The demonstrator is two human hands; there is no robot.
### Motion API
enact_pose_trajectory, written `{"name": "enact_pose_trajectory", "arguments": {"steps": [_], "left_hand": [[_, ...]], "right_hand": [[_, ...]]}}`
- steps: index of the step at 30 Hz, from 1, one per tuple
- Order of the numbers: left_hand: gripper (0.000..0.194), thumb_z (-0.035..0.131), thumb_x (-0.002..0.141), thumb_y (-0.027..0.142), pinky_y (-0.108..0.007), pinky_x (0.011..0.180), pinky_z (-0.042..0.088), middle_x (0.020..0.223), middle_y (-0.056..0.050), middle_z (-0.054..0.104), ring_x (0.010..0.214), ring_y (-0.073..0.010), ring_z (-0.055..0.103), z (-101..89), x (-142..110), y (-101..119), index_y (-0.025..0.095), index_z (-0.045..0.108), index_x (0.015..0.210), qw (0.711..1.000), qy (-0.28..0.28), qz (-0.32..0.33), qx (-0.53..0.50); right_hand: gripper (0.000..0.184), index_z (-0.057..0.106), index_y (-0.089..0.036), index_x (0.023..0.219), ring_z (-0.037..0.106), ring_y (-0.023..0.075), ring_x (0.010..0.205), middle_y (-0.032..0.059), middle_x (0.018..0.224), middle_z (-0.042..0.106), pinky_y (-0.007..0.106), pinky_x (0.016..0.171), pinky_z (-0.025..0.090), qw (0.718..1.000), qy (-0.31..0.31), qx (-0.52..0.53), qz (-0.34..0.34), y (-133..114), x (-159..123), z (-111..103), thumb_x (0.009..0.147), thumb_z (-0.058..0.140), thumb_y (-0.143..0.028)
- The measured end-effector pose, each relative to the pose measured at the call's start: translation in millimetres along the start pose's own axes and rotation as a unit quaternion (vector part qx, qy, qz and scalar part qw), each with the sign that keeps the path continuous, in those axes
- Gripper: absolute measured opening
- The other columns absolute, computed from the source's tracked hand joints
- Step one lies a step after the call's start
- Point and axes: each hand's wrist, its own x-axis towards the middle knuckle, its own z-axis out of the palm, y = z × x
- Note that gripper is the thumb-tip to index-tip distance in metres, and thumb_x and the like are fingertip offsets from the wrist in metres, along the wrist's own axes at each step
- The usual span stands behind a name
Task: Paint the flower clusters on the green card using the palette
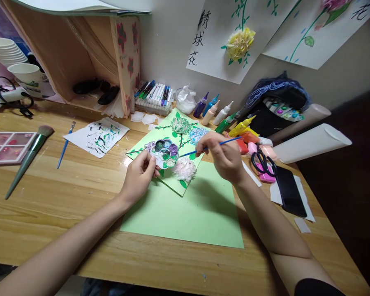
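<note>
My left hand [141, 174] is closed on the edge of a small flower-shaped paint palette [164, 153] with green, purple and dark paint in its wells. Between the fingers of my right hand [222, 155] is a thin blue paintbrush [188, 153], its tip close to the palette's right side. Whether the tip touches paint, I cannot tell. Under both hands lies a light green card [181, 190] with raised paper flowers, painted stems and leaves; the pale pink flower [185, 169] is just below the brush. A larger green sheet [185, 218] is beneath the card.
Paint bottles [225, 112] and a box of markers [154, 98] line the back. Black scissors [263, 162] and a phone [291, 191] lie at right. A paint-smeared paper [97, 136], another blue brush [65, 144] and a large makeup brush [29, 162] lie at left.
</note>
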Motion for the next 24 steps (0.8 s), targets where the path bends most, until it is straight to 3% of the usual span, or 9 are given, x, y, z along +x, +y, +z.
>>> {"name": "enact_pose_trajectory", "arguments": {"steps": [3,5,12,24], "left_hand": [[0.023,0.049,0.091,0.024,-0.024,0.055,0.046,0.06,0.002,0.059,0.053,-0.0114,0.058,0.1,-1,0,0.022,0.045,0.068,1.0,0.002,-0.002,0.003],[0.023,0.049,0.091,0.024,-0.023,0.055,0.046,0.06,0.002,0.059,0.053,-0.0112,0.058,0.3,0,0,0.022,0.045,0.068,1.0,0.003,-0.003,0.005],[0.024,0.049,0.092,0.023,-0.023,0.055,0.046,0.06,0.002,0.059,0.054,-0.0109,0.058,0.4,1,0,0.021,0.045,0.068,1.0,0.005,0.002,0.005],[0.024,0.048,0.092,0.024,-0.023,0.054,0.047,0.062,0.003,0.058,0.053,-0.0105,0.058,0.9,1,-1,0.021,0.046,0.069,1.0,0.007,0.003,0.0]], "right_hand": [[0.044,0.058,-0.021,0.067,0.054,0.0113,0.055,0.0009,0.063,0.057,0.027,0.052,0.04,0.993,0.117,0.02,0.025,3,3,-7,0.097,0.036,-0.045],[0.045,0.057,-0.02,0.065,0.053,0.0105,0.051,0.0,0.06,0.056,0.027,0.05,0.039,0.99,0.135,0.008,0.04,7,5,-10,0.096,0.037,-0.047],[0.046,0.053,-0.019,0.064,0.05,0.0101,0.052,-0.0011,0.056,0.053,0.026,0.055,0.039,0.996,0.008,-0.066,0.056,16,4,-2,0.098,0.034,-0.042],[0.044,0.049,-0.019,0.063,0.05,0.0107,0.053,-0.0018,0.054,0.051,0.026,0.06,0.038,0.992,-0.028,-0.117,0.031,21,4,4,0.099,0.032,-0.037]]}}
